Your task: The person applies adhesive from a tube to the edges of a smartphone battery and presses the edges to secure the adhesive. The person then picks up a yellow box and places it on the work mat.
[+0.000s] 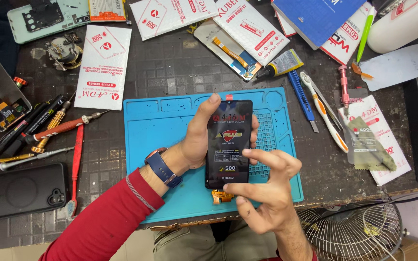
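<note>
My left hand wraps around the black rectangular phone display panel with its printed protective film, thumb on the top edge and fingers along the far side, so it stands steady above the blue silicone repair mat. My right hand pinches the panel's lower edge, beside the orange flex connector. A red-handled screwdriver lies left of the mat, white tweezers to its right.

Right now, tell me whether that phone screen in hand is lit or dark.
Dark. The phone screen shows plain black glass under a printed film; the left hand grips it, the right hand touches its lower edge.
</note>
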